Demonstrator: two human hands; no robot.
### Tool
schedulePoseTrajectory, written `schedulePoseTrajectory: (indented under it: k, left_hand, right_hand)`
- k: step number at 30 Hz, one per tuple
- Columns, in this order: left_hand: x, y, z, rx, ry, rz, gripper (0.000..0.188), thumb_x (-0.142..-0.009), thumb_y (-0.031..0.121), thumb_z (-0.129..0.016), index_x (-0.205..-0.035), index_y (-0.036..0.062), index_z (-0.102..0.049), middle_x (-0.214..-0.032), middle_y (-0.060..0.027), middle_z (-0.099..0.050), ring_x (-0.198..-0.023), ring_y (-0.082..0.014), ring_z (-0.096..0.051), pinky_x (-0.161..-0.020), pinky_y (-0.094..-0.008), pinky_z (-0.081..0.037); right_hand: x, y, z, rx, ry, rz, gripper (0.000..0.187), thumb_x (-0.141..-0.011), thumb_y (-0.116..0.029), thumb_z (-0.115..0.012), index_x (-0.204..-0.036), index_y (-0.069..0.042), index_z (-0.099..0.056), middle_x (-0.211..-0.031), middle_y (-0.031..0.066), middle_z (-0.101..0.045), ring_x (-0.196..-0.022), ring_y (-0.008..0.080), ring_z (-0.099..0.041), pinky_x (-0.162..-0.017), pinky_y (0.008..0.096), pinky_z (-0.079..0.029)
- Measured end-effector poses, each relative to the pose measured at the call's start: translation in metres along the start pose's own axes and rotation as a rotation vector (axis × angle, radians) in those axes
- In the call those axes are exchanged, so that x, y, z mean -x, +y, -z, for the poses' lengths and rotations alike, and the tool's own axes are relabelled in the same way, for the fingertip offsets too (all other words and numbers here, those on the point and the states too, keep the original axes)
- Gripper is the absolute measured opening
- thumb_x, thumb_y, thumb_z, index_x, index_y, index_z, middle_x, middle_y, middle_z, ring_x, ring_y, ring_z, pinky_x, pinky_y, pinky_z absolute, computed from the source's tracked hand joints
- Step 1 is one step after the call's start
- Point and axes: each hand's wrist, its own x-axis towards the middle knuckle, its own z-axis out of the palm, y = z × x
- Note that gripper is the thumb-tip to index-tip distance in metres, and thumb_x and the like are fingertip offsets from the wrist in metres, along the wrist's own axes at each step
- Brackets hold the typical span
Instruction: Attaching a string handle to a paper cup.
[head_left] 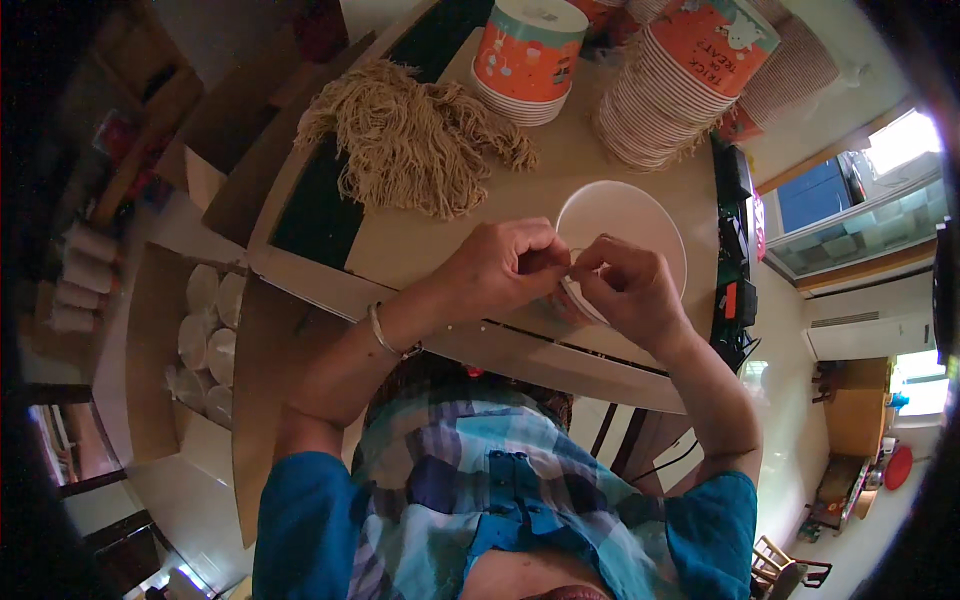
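Note:
A paper tub [640,215], white inside, lies tipped on the table with its wide mouth facing up toward me. At its near rim, my left hand [510,262] is closed in a pinch, thumb against forefinger. Close beside it, my right hand [628,285] pinches at the same rim, its fingertips almost meeting those of the left. What lies between the fingertips is too small to make out. Beyond my left hand spreads a heap of tan twine strands [400,135].
Nested orange tubs [530,65] and a taller leaning stack [665,95] stand at the table's far side. Black boxy items [735,240] line the right edge. Left of the table, an open carton [150,330] holds round white wrapped pieces [195,340].

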Motion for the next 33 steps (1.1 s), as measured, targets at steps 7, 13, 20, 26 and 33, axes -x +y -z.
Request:
schedulePoseTrajectory:
  k: [7, 13, 20, 26, 33]
  left_hand:
    - [0.001, 0.000, -0.001, 0.053, 0.001, 0.030, 0.006, -0.087, 0.005, -0.067, -0.090, 0.0022, -0.062, -0.079, 0.0014, -0.054, -0.072, -0.0054, -0.050, -0.064, -0.0232, -0.043]
    - [-0.001, -0.002, 0.001, 0.066, -0.019, 0.030, 0.007, -0.087, 0.005, -0.067, -0.089, 0.0019, -0.061, -0.078, 0.0013, -0.053, -0.071, -0.0055, -0.050, -0.064, -0.0228, -0.043]
    - [-0.003, -0.003, 0.003, 0.053, -0.040, 0.029, 0.006, -0.086, 0.005, -0.067, -0.089, 0.0022, -0.061, -0.078, 0.0008, -0.053, -0.070, -0.0058, -0.050, -0.063, -0.0226, -0.043]
    - [-0.003, -0.005, 0.002, 0.040, -0.030, 0.017, 0.007, -0.086, 0.005, -0.066, -0.089, 0.0020, -0.061, -0.079, 0.0010, -0.054, -0.071, -0.0054, -0.050, -0.063, -0.0226, -0.043]
    - [0.000, -0.008, -0.001, 0.177, -0.031, 0.099, 0.006, -0.088, 0.004, -0.064, -0.093, 0.0023, -0.062, -0.085, 0.0008, -0.058, -0.076, -0.0056, -0.053, -0.069, -0.0221, -0.045]
  right_hand:
    - [-0.006, 0.001, 0.004, -0.154, -0.068, -0.019, 0.005, -0.085, -0.002, -0.061, -0.086, -0.001, -0.066, -0.079, -0.0018, -0.064, -0.071, 0.0022, -0.054, -0.062, 0.0202, -0.046]
    - [-0.002, 0.004, 0.003, -0.081, -0.046, -0.086, 0.006, -0.086, -0.003, -0.060, -0.086, -0.002, -0.066, -0.075, -0.0022, -0.061, -0.071, 0.0018, -0.050, -0.060, 0.0201, -0.043]
    - [-0.007, -0.002, 0.008, -0.032, -0.083, -0.034, 0.005, -0.087, -0.004, -0.061, -0.087, 0.000, -0.065, -0.077, 0.0000, -0.061, -0.071, 0.0028, -0.051, -0.063, 0.0204, -0.045]
    - [-0.008, -0.014, 0.009, -0.192, -0.106, -0.217, 0.005, -0.090, -0.005, -0.060, -0.090, -0.001, -0.063, -0.083, 0.0001, -0.063, -0.070, 0.0051, -0.056, -0.063, 0.0208, -0.048]
    - [-0.003, -0.016, 0.010, -0.323, -0.082, -0.283, 0.016, -0.094, -0.016, -0.063, -0.105, -0.005, -0.059, -0.083, 0.0013, -0.063, -0.056, 0.0047, -0.053, -0.040, 0.0195, -0.039]
